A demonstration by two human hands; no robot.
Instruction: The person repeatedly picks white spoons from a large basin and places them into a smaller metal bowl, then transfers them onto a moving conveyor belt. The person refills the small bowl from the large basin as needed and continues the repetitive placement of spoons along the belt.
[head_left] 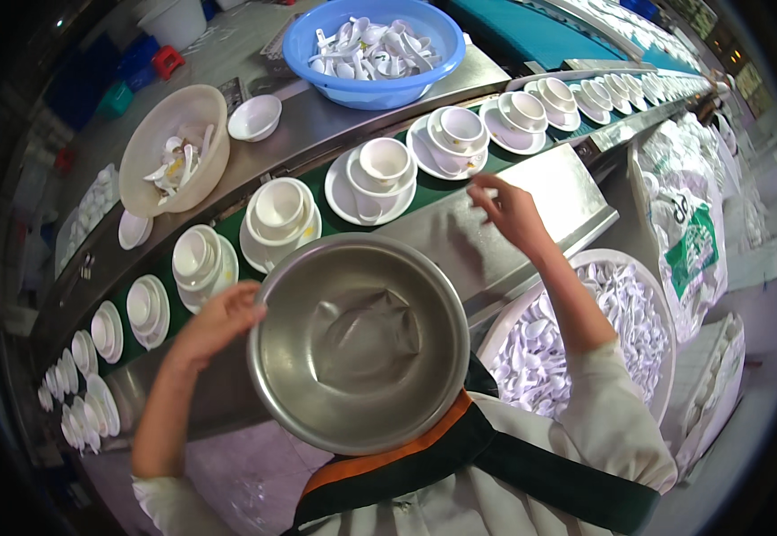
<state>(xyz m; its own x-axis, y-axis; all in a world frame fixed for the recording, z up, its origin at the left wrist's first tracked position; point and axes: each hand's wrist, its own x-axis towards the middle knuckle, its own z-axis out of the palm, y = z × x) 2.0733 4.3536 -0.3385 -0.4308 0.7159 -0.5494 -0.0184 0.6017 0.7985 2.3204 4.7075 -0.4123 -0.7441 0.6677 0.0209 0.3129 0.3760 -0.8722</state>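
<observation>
A wide steel basin [366, 420] with a dented bottom is right in front of me, at the near edge of the conveyor. My left hand [220, 320] is at the basin's left rim, its fingers loosely bent and holding nothing that I can see. My right hand [506, 213] hovers over the steel ledge right of the basin, fingers apart, just short of a stacked place setting [449, 143]. Each setting on the green belt [317, 179] is a saucer plate with a bowl and cup on it. A white spoon [369, 211] lies in the setting [384, 163] beyond the basin.
Beyond the belt stand a blue tub [375, 93] of white spoons, a cream basin [214, 116] with spoons and scraps, and a white bowl [254, 118]. A large round tub [665, 357] of spoons sits at my right, near a plastic sack [688, 214].
</observation>
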